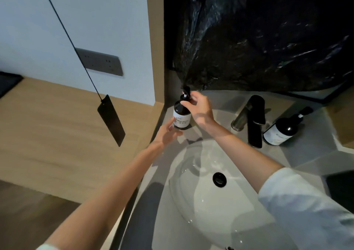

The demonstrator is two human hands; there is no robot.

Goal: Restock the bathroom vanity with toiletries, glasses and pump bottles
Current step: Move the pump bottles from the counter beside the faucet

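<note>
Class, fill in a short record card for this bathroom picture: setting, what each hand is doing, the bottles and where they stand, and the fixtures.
setting: grey vanity top with white basin
left hand: fingers touch the base of the left pump bottle
right hand: gripping that bottle's neck, just below the pump
left pump bottle: upright, back left corner
second pump bottle: right of the black tap, untouched
drain: black, in the basin
behind: black plastic sheet

Both pump bottle labels (181, 119) (277, 134) — print too blurred to read.
</note>
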